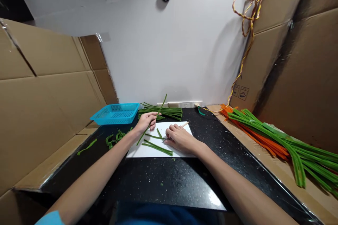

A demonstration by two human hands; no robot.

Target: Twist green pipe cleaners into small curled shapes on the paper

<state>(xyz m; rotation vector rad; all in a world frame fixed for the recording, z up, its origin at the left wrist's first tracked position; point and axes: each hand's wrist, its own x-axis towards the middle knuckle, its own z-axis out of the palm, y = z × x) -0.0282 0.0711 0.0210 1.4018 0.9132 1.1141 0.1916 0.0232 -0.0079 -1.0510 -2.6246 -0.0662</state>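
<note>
My left hand (146, 121) pinches a long green pipe cleaner (163, 103), which slants upward over the left edge of a white sheet of paper (134, 152). My right hand (178, 137) rests on the sheet with its fingers curled together. At its fingertips is the end of a shorter green stem (154, 136), and a small dark tip shows there; what the fingers grip is mostly hidden. Beyond that hand, the end of a thin wooden stick (186, 124) pokes out. Cut green pieces (158, 147) lie side by side nearer me, and a short piece (159, 133) lies above.
A blue plastic basket (116, 112) stands at the back left, beside a bundle of green pipe cleaners (171, 112). Twisted green pieces (116, 137) lie left of the paper. Orange stems (269, 146) and green stems (314, 154) lie on cardboard at right. Cardboard walls (52, 95) flank the black tabletop (148, 182).
</note>
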